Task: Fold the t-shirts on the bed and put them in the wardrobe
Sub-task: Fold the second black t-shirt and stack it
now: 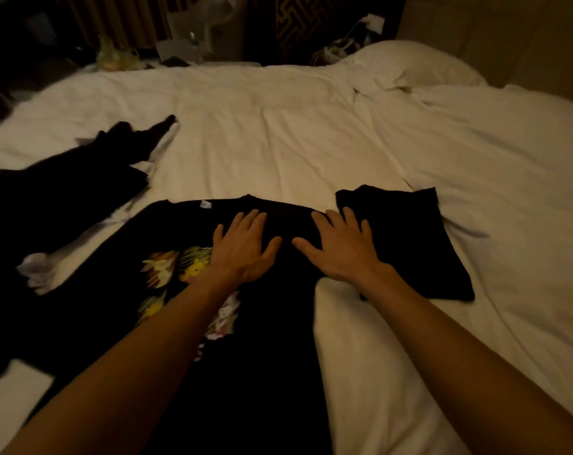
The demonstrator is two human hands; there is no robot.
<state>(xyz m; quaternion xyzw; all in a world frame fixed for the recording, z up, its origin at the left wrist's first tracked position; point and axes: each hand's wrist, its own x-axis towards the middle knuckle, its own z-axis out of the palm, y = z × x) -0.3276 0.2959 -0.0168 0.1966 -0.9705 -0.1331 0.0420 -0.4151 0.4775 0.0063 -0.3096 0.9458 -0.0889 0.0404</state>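
A black t-shirt [265, 356] with a colourful print lies spread on the white bed [278, 142], its collar pointing away from me. My left hand [244, 246] presses flat on its upper chest, fingers straight and spread. My right hand [341, 246] lies flat on the shirt's right shoulder edge, fingers spread, partly over a folded black t-shirt [410, 244] that sits just to the right. Another dark garment [49, 198] with white parts lies unfolded at the left.
A white pillow [416, 64] lies at the far right of the bed. Beyond the far edge are a cluttered surface with a plastic bag [117, 55], cables and a plug [370, 26]. A padded headboard [508, 34] stands at the right.
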